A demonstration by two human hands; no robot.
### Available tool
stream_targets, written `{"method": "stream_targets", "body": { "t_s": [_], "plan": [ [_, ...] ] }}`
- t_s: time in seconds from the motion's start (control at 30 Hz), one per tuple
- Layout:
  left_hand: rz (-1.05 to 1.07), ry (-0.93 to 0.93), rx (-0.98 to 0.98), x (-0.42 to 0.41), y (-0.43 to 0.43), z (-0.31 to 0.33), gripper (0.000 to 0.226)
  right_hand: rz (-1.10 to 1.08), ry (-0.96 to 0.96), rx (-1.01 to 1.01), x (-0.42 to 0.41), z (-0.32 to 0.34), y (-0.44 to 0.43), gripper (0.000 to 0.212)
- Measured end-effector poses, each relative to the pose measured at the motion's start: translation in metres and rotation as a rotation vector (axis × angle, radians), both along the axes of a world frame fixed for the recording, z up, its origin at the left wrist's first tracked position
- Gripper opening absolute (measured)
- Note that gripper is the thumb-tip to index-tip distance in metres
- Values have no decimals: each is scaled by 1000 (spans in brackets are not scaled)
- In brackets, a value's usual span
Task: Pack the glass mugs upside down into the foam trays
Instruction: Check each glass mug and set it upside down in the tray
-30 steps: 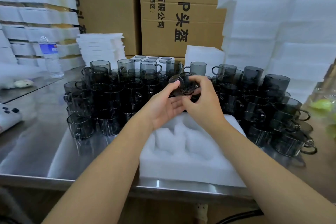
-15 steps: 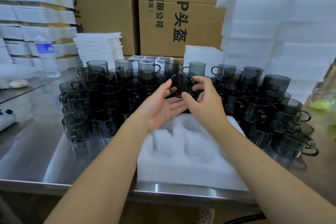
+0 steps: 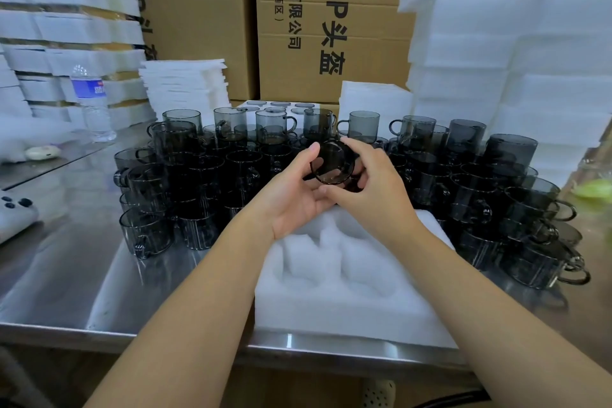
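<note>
Hands, left hand and right hand, hold glass mug above foam tray.

A packing warehouse: stacked cardboard cartons, foam tray piles, steel worktable.

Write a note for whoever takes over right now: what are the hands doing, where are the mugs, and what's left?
Hands: the left hand and right hand together hold one glass mug above the foam tray.
Tray: at the near table edge; its visible pockets hold no mug.
Supply: the other mugs stand crowded upright on the steel table behind it.
Done: nothing in this tray.
Left: seat the held mug upside down, then the rest.
</note>
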State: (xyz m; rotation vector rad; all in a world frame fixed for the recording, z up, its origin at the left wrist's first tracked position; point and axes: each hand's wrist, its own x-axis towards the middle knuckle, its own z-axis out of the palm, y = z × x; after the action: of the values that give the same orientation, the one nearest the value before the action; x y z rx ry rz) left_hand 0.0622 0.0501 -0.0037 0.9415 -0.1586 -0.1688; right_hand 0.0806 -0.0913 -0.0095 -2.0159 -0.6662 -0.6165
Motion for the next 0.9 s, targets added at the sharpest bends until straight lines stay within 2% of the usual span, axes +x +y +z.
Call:
{"method": "stream_targets", "body": {
  "t_s": [0.13,0.27,0.4,0.5,0.57,0.7,0.8,0.9],
  "plan": [
    [0,-43,108,-3,-3,2,60,12,-57,27,-4,3,2,63],
    [37,-54,271,-4,-7,7,75,-11,-186,140,-13,4,4,55],
    [120,-52,357,-3,-8,7,55,-12,-197,148,-18,4,4,57],
    [287,-152,457,-1,-3,9,48,28,-160,147,-19,4,3,56],
    [360,-230,503,-2,6,8,42,99,-163,109,-21,5,2,56],
    [329,-302,527,-8,22,-3,38,230,-148,-84,-26,8,3,68],
    [372,-373,555,-11,23,-10,35,239,-123,-205,-28,10,3,62],
    [478,-428,601,-13,19,-15,37,224,-38,-236,-29,11,3,54]
  ]
}}
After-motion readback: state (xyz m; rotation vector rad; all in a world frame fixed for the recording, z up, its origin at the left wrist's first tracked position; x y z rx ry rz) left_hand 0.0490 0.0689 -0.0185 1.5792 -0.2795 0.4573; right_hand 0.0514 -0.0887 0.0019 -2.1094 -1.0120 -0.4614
